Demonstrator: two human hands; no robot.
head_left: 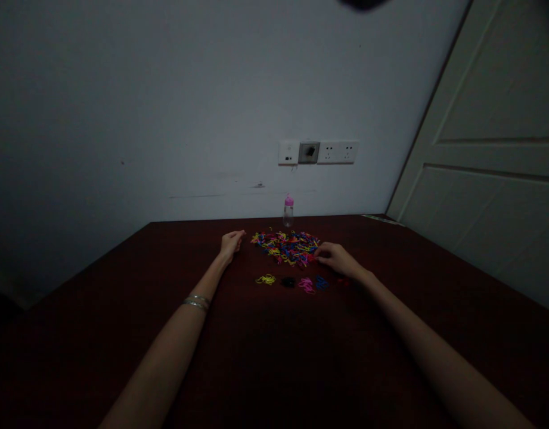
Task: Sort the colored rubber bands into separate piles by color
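A heap of small coloured bands [287, 245] lies on the dark red table. In front of it, from left to right, are small piles of yellow bands [266, 279], black bands [288, 282], pink bands [307, 285], blue bands [321, 282] and red bands [343, 282], the last one dim. My left hand [232, 243] rests to the left of the heap, its fingers closed; whatever they might hold is too small to see. At the heap's right edge, my right hand [335, 257] has its thumb and fingertips at the red bands, closed on something I cannot make out.
A clear bottle with a pink top [288, 213] stands behind the heap, near the wall. Sockets [337, 152] are on the wall above the table [256, 369]. A panelled door [489, 179] borders the right side.
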